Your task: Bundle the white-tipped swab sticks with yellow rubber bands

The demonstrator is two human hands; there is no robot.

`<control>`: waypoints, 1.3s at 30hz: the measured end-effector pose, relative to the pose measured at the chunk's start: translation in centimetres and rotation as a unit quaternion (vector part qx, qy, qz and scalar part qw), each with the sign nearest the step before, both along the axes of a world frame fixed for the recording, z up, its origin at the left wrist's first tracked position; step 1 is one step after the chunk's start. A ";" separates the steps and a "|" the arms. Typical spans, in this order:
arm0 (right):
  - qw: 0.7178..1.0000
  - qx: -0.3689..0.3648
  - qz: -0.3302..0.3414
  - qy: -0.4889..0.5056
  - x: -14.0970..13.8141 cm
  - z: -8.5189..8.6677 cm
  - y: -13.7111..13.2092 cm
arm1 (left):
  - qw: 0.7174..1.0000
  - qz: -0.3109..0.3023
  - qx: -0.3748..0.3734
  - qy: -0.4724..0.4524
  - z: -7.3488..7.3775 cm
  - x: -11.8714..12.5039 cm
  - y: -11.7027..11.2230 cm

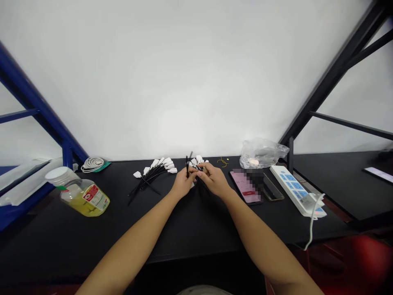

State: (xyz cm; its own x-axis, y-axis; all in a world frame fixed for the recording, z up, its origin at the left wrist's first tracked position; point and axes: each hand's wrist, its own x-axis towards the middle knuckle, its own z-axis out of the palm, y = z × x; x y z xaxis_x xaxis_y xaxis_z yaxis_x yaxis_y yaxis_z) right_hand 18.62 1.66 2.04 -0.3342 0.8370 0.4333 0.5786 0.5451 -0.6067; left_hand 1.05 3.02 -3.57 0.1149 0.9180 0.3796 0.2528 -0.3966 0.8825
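My left hand (183,182) and my right hand (215,180) meet above the middle of the black table. Both are closed, with thumbs and fingertips pinched close together. Between them are black ties with white tags; one black tie (187,166) sticks up from the left hand. Fingers cover most of what is held, so its exact number is hidden. Just behind the hands, more white tags (199,158) show. Left of them lies a fanned pile of black ties with white tags (153,172), the tags pointing mostly away from me.
A jar of yellow liquid (87,198) tilts at left, near a coiled white cable (92,164). Rightward are a lit phone (244,184), a dark phone (273,188), a clear plastic bag (262,151) and a white power strip (296,190). Yellow scraps (223,162) lie behind.
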 end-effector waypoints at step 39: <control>0.963 -0.076 0.014 0.257 1.5 -1.1 2.4 | 0.997 0.058 -0.005 -0.049 -0.9 -0.8 0.8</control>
